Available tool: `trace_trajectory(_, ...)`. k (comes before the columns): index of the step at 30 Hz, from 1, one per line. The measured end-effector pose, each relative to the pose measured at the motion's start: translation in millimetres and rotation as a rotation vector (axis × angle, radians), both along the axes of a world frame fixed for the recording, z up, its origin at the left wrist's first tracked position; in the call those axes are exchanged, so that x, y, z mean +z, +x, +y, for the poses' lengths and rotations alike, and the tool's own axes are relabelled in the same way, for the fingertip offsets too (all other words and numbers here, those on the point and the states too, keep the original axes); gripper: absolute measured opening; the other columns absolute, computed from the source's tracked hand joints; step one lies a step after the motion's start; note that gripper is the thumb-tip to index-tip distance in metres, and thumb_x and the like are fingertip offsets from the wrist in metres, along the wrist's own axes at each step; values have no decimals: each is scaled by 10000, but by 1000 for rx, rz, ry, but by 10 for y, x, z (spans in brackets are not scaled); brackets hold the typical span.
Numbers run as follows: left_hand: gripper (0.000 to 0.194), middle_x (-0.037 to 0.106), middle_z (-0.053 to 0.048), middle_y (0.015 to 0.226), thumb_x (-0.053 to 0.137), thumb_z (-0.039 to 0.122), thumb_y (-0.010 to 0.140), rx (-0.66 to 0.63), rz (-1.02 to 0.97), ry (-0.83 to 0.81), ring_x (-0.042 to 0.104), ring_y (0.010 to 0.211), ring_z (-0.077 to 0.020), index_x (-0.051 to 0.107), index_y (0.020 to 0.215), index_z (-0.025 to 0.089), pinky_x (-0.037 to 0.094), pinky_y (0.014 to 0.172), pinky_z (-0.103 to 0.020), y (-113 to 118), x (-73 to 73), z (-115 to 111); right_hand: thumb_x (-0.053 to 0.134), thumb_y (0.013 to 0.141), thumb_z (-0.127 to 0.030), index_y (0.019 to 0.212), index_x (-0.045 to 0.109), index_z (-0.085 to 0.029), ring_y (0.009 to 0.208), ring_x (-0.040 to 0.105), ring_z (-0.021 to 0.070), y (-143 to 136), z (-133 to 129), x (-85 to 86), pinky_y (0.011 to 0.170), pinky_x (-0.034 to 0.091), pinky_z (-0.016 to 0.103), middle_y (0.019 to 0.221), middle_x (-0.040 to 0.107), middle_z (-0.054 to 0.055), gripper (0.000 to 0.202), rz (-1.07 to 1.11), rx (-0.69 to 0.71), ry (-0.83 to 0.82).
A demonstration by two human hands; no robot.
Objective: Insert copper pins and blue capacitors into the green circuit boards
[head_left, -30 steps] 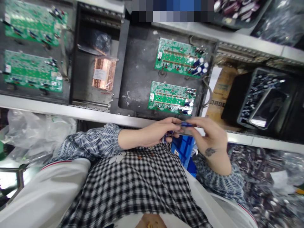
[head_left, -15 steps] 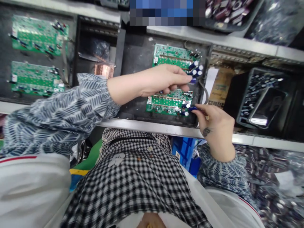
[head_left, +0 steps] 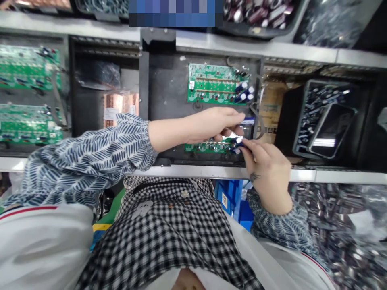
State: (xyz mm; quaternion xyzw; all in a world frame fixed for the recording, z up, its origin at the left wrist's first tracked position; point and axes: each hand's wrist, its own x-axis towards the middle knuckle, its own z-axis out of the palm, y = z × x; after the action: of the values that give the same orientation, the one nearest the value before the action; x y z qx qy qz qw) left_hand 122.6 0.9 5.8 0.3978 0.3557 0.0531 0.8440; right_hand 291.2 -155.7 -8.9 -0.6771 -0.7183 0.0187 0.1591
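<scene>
My left hand is above the near green circuit board, its fingers closed on a blue capacitor that sticks out to the right. At the right end of that board, my right hand pinches a blue capacitor beside others with pale tops; fingertips cover part of it. My left hand and forearm hide much of the near board. Behind it lies the far circuit board, with several blue capacitors standing at its right end.
Two more boards lie in a tray at the left. Right of my hands is a black bin of capacitors with a phone on it. A metal rail runs along the front edge. A grey cable hangs by the boards.
The view has shifted. My left hand has moved nearer the front edge, away from the far board's capacitors. My right hand's pinched capacitor is now down among those on the near board.
</scene>
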Motion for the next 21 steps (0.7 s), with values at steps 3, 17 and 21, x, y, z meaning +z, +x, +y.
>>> trace_trajectory(3, 158, 631, -5, 849, 568, 224, 1006, -115, -33, 86, 442, 592, -67, 545, 863, 162, 337, 576, -217, -22, -29, -108, 604, 995, -257, 1361, 631, -220, 1000, 719, 244, -100, 22, 69, 900, 586, 403, 1178, 730, 103, 369, 164, -74, 45)
trace_trajectory(17, 644, 332, -280, 1557, 648, 337, 995, -243, 262, 1750, 242, 1307, -323, 385, 1427, -61, 128, 1141, -356, 8, 208, 1970, 676, 933, -247, 1019, 726, -270, 838, 721, 242, 282, -302, -324, 745, 615, 423, 942, 739, 51, 102, 558, -200, 129)
trace_trajectory(21, 717, 274, -71, 1661, 751, 90, 905, -75, 224, 1019, 76, 1443, -269, 378, 1516, 41, -14, 1149, -195, 766, 27, 1968, 638, 956, -195, 997, 726, -257, 856, 732, 212, 188, -288, -280, 771, 617, 372, 972, 755, 43, 116, 401, -117, 155)
